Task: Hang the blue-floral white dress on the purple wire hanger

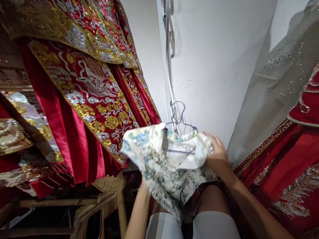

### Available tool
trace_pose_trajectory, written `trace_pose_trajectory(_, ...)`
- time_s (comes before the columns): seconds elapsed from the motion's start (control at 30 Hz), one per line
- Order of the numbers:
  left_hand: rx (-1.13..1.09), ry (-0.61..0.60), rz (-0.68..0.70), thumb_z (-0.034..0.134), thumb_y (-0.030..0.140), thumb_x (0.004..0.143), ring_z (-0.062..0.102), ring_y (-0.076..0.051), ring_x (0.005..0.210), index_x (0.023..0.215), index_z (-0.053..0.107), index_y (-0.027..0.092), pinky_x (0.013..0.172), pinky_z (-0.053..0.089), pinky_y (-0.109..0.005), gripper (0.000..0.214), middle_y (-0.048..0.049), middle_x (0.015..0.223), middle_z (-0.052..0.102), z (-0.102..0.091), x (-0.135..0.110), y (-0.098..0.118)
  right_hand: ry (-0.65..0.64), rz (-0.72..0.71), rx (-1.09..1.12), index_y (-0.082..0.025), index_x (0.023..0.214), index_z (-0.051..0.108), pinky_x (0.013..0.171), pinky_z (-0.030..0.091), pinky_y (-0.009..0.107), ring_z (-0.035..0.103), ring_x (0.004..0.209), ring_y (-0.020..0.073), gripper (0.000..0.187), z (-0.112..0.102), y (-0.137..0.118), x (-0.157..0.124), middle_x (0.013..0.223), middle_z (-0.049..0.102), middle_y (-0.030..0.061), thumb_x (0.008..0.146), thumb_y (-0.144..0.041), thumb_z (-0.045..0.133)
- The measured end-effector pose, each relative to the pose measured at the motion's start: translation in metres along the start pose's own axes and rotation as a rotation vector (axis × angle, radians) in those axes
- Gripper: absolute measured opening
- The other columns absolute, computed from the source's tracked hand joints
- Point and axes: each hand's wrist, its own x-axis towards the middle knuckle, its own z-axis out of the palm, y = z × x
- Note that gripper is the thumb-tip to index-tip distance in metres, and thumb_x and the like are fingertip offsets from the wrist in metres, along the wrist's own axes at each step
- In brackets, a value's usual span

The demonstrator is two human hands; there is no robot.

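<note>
White wall (209, 56); right hand (218, 155) clamped on floral garment (159, 162); left hand (144, 190) mostly hidden, grip unclear.

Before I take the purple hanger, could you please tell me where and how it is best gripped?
Probably by the neck below its hook, coming from the right: there the purple hanger shows bare above the neckline, while its lower bar sits within the floral garment and the wall rail stands close on the left.

I face a white, chipped wall (214, 53) with a metal rail (167, 49); wooden furniture (121, 212) stands low at left.
</note>
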Motion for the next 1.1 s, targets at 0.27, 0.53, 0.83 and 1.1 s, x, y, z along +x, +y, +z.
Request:
trace_pose_trajectory(0.27,-0.029,0.248,-0.112,0.085,0.057,0.067,0.047,-0.034,0.144,0.131,0.066,0.027,0.121,0.036,-0.044,0.073,-0.01,0.142,0.064,-0.006,-0.061,-0.082,-0.004,-0.044,-0.111,-0.025,0.141,0.059,0.1,0.045,0.052,0.059,0.115,0.0391,0.068,-0.006,-0.022,0.048,0.122,0.063,0.0138,0.075,-0.029,0.07)
trace_pose_trajectory(0.53,0.059,0.152,-0.117,0.084,0.038,0.067,0.046,-0.036,0.144,0.139,0.06,0.021,0.125,0.027,-0.047,0.077,-0.0144,0.142,0.063,0.017,-0.072,-0.092,0.186,0.189,0.322,-0.028,0.134,0.062,0.11,0.043,0.06,0.048,0.139,0.0398,0.046,0.014,0.008,-0.094,0.142,0.061,0.0111,0.089,-0.038,0.066)
trace_pose_trajectory(0.83,0.183,-0.017,-0.032,0.073,0.048,0.082,0.051,-0.034,0.14,0.133,0.065,0.019,0.123,0.032,-0.051,0.059,-0.0126,0.141,0.064,0.049,-0.079,-0.095,0.04,0.458,0.689,-0.02,0.107,0.07,0.079,0.056,0.037,0.067,0.09,0.0249,0.031,0.056,-0.007,-0.146,0.101,0.07,0.0089,0.082,-0.038,0.075)
trace_pose_trajectory(1.1,0.424,-0.036,0.115,0.072,0.037,0.081,0.062,-0.033,0.128,0.111,0.075,0.019,0.12,0.037,-0.05,0.035,-0.0136,0.117,0.075,0.043,-0.089,-0.094,0.005,0.346,0.553,-0.022,0.106,0.074,0.072,0.052,0.032,0.062,0.084,0.0192,0.022,0.049,-0.018,-0.141,0.104,0.064,0.0082,0.087,-0.032,0.072)
